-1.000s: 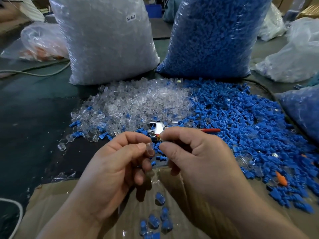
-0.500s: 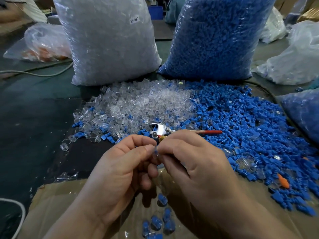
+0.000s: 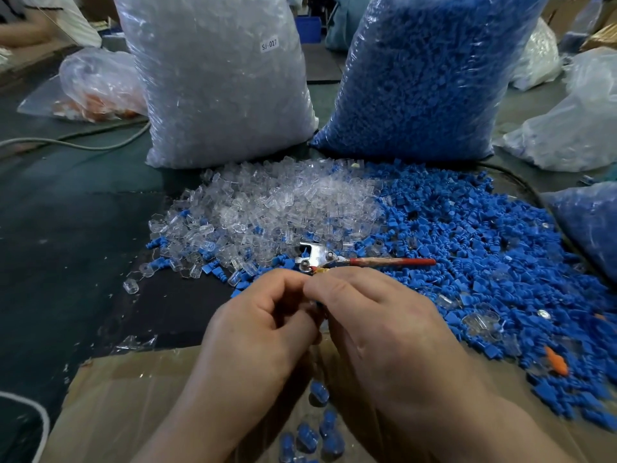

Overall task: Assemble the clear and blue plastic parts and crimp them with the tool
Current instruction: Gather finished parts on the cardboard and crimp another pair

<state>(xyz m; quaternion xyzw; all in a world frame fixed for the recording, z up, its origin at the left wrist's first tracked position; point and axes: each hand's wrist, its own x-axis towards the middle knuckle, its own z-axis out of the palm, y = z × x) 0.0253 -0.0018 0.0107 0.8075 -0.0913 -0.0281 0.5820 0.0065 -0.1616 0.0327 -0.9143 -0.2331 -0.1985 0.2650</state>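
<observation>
A dark green surface (image 3: 66, 228) stretches left under dim, even light, crossed by a pale cable (image 3: 100, 147), with a cardboard sheet (image 3: 127, 396) lying along its near edge. Crumpled white plastic bags (image 3: 574, 135) crowd the right side, and a blue crate (image 3: 309, 23) sits far behind.

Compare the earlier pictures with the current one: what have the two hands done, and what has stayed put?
The left hand and right hand closed together; their fingertips now meet, and the clear part once visible in the left grip is hidden between them. The tool, the clear pile and the blue pile stayed put.
</observation>
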